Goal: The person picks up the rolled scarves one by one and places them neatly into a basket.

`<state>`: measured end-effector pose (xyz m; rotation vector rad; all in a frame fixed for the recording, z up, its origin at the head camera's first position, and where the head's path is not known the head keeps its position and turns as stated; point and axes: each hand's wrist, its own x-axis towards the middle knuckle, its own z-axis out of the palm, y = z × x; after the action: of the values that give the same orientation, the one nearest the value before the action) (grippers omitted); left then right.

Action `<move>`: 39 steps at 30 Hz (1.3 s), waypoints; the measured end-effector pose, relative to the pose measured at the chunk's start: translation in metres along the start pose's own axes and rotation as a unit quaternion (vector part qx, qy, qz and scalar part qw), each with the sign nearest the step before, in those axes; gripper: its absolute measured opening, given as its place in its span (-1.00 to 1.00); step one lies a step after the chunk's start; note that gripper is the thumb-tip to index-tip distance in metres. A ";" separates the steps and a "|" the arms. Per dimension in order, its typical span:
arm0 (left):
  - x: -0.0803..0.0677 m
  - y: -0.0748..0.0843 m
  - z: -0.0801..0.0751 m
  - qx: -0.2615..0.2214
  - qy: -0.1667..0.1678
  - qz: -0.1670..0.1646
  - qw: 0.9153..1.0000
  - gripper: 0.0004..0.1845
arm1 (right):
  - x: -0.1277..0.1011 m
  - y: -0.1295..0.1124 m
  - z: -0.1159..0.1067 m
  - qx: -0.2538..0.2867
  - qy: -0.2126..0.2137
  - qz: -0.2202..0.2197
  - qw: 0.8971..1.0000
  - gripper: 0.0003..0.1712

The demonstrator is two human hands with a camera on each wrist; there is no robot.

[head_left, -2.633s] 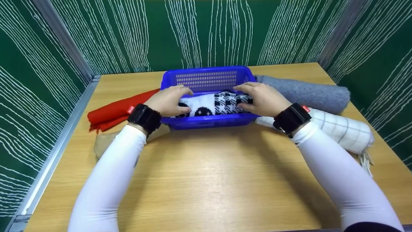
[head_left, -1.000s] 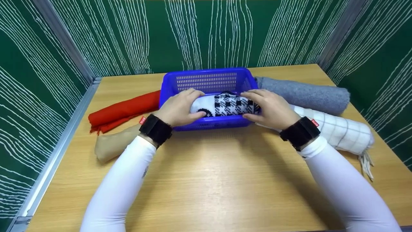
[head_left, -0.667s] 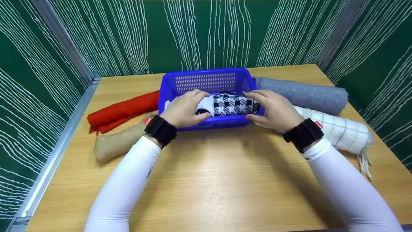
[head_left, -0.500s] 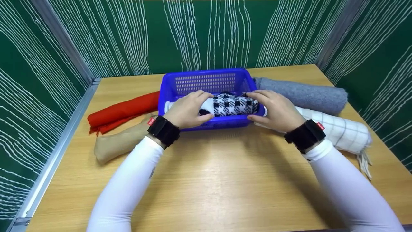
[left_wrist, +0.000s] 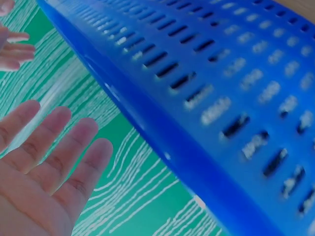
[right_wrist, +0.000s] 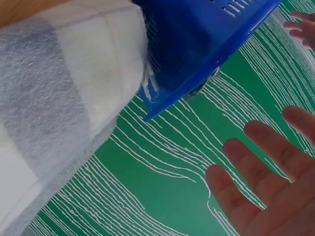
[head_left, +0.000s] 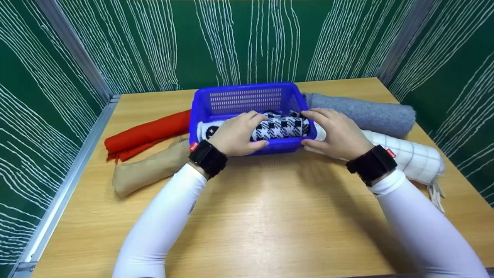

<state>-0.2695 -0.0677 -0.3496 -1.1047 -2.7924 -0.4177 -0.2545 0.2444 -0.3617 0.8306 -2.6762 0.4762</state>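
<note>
Inside blue basket (head_left: pixel 247 101), checked scarf (head_left: pixel 279 127) between left hand (head_left: pixel 236 134), right hand (head_left: pixel 337 134), fingers straight, resting on it

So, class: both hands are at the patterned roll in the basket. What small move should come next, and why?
Probably press the roll down flat. Both hands, left and right, lie on it, and it sits about level with the basket rim, bulging at the front.
</note>
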 end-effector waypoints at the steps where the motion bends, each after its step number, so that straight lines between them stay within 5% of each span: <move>1: 0.001 0.001 0.001 0.000 -0.002 0.001 1.000 -0.27 | -0.001 0.000 -0.001 0.001 0.000 0.000 1.000 -0.07; 24: 0.017 0.018 0.014 0.002 -0.012 0.024 1.000 -0.22 | -0.018 0.021 -0.007 -0.017 0.012 0.007 1.000 -0.07; 39: 0.026 0.030 0.023 0.001 -0.021 0.040 0.999 -0.25 | -0.028 0.032 -0.013 -0.030 -0.025 0.048 0.998 0.00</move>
<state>-0.2676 -0.0228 -0.3598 -1.2352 -2.7718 -0.3870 -0.2483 0.2881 -0.3675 0.7080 -2.7716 0.3995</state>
